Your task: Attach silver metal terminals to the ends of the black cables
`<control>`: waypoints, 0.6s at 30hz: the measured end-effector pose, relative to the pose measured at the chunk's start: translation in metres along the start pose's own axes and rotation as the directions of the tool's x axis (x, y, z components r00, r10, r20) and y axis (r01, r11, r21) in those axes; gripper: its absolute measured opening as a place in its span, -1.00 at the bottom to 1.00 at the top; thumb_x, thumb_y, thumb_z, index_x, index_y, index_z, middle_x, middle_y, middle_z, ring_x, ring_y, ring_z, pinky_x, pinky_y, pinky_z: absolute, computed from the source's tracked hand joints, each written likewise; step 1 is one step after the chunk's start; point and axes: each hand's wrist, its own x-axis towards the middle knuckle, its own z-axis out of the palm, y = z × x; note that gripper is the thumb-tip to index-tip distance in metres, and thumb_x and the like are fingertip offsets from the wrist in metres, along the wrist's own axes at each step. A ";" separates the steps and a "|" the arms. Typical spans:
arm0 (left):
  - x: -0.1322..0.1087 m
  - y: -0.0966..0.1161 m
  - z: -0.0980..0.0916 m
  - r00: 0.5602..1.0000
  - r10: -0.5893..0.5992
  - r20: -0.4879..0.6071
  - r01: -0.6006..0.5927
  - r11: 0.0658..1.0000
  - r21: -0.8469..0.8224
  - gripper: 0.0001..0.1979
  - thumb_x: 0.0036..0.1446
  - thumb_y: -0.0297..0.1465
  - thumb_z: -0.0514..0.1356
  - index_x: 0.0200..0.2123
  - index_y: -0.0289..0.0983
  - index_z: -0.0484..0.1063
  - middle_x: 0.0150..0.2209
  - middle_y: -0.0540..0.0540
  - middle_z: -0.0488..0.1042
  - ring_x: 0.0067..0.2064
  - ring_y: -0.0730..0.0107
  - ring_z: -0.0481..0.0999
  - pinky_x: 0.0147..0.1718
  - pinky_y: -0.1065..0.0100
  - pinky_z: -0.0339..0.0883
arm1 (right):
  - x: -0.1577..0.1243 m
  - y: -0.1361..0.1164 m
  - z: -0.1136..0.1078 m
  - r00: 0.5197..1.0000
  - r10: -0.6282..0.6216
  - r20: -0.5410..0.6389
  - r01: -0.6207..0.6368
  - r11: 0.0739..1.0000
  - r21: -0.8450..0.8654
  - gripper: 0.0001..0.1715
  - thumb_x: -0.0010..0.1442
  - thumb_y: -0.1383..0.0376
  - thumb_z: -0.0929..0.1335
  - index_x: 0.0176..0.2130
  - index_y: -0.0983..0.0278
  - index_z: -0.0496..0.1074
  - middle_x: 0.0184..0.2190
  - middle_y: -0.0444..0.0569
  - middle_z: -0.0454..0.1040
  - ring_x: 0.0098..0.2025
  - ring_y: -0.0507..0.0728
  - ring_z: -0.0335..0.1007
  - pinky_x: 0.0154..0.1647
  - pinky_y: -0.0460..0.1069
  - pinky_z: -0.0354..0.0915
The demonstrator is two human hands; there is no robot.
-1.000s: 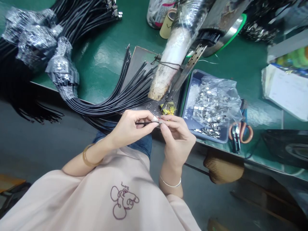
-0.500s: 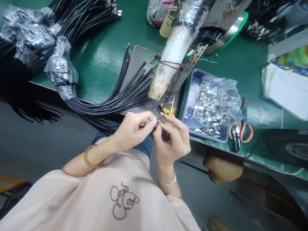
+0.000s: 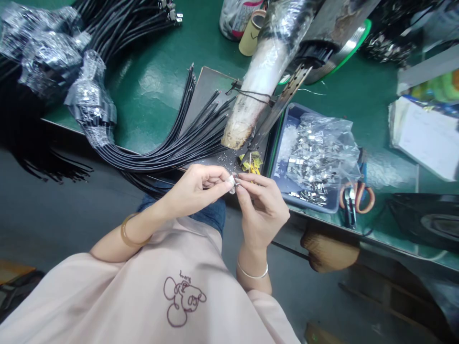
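Note:
My left hand [image 3: 199, 189] pinches a small whitish piece [image 3: 232, 183] between thumb and index finger. Right beside it, my right hand [image 3: 263, 203] is closed at the fingertips around a tiny dark item, too small to name. The fingertips of both hands nearly meet at the table's front edge. Behind them a bundle of black cables [image 3: 154, 160] lies over a dark board [image 3: 206, 91], with loose ends fanned toward a wrapped white tube [image 3: 247, 102]. A metal rod with a thin tip [image 3: 283, 105] slants down just beyond my fingers, near a yellow item [image 3: 252, 163].
On the right, a blue tray [image 3: 332, 205] holds small metal parts in clear plastic [image 3: 315, 148]. Orange-handled scissors [image 3: 366, 198] and pliers [image 3: 349, 203] lie beside it. Plastic-wrapped cable bundles [image 3: 50, 62] fill the back left. White papers [image 3: 426, 136] sit at far right.
My right hand has shifted slightly right and down, its fingers now more level. The whitish piece at my left fingertips shows more clearly. My left hand has barely moved.

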 end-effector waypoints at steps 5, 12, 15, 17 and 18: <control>0.001 0.001 0.002 1.000 0.001 -0.003 -0.001 1.000 0.028 -0.81 0.17 -0.40 0.17 -0.49 -0.32 0.38 -0.60 0.11 0.20 -0.56 0.60 0.14 -0.58 0.50 0.04 | -0.002 0.000 0.002 0.992 0.120 0.028 -0.123 0.984 0.127 -0.81 0.22 0.43 0.45 -0.21 0.14 0.61 -0.21 -0.11 0.62 -0.15 0.06 0.60 -0.15 -0.01 0.56; 0.001 0.002 0.005 0.999 -0.023 -0.046 0.023 1.000 -0.001 -0.84 0.14 -0.41 0.19 -0.48 -0.32 0.37 -0.60 0.10 0.24 -0.55 0.61 0.17 -0.57 0.51 0.08 | 0.004 0.008 -0.002 0.954 0.296 -0.055 -0.250 0.880 0.404 -0.90 0.23 0.36 0.43 -0.35 0.21 0.57 -0.27 -0.13 0.59 -0.23 0.05 0.63 -0.21 -0.03 0.57; 0.003 0.001 0.005 0.997 -0.047 -0.059 0.044 0.998 -0.052 -0.88 0.11 -0.39 0.21 -0.41 -0.33 0.40 -0.63 0.13 0.21 -0.59 0.62 0.15 -0.59 0.51 0.05 | 0.008 0.005 -0.007 0.958 0.197 -0.209 -0.147 0.961 0.232 -0.90 0.26 0.38 0.42 -0.30 0.22 0.57 -0.30 -0.12 0.58 -0.22 0.04 0.61 -0.18 -0.02 0.58; 0.006 0.001 0.005 0.995 -0.053 -0.086 0.046 0.996 -0.082 -0.88 0.09 -0.39 0.24 -0.41 -0.34 0.41 -0.63 0.13 0.20 -0.58 0.63 0.12 -0.60 0.51 0.01 | 0.007 0.001 -0.008 0.976 0.076 -0.206 -0.057 0.993 0.099 -0.86 0.31 0.40 0.37 -0.22 0.22 0.56 -0.27 -0.10 0.60 -0.20 0.06 0.61 -0.18 0.01 0.58; 0.007 0.001 0.006 0.994 -0.058 -0.096 0.048 0.994 -0.099 -0.87 0.07 -0.39 0.25 -0.44 -0.34 0.42 -0.63 0.13 0.20 -0.58 0.64 0.11 -0.60 0.51 -0.01 | 0.006 -0.001 -0.008 0.981 0.010 -0.195 -0.001 0.999 0.047 -0.83 0.32 0.42 0.35 -0.18 0.21 0.55 -0.25 -0.09 0.61 -0.19 0.07 0.61 -0.19 0.02 0.58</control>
